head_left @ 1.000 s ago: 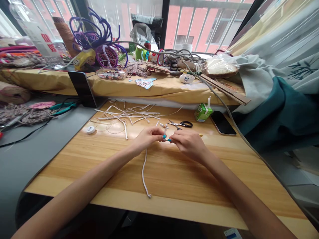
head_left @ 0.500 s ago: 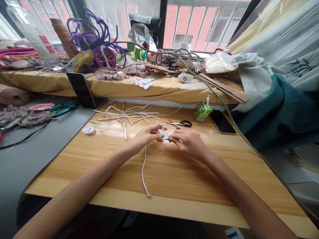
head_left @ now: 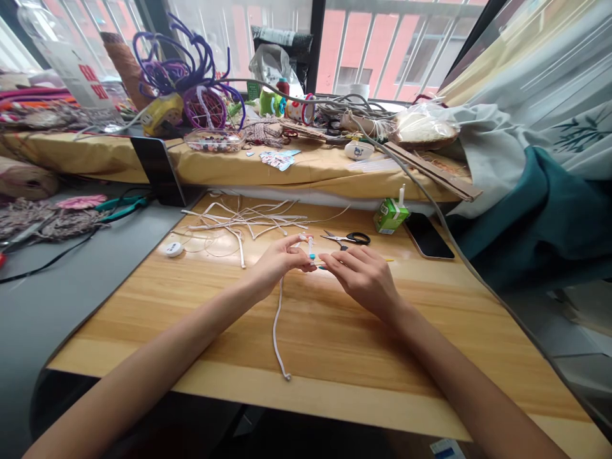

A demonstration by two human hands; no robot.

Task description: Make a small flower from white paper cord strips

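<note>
Left hand — fingers pinching white cord, its tail lying across the bench | right hand — fingers pinching a thin tool, tip at the left fingers | black-handled scissors just beyond

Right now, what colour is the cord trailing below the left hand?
White; the cord shows best in the head view, below the left hand.
</note>
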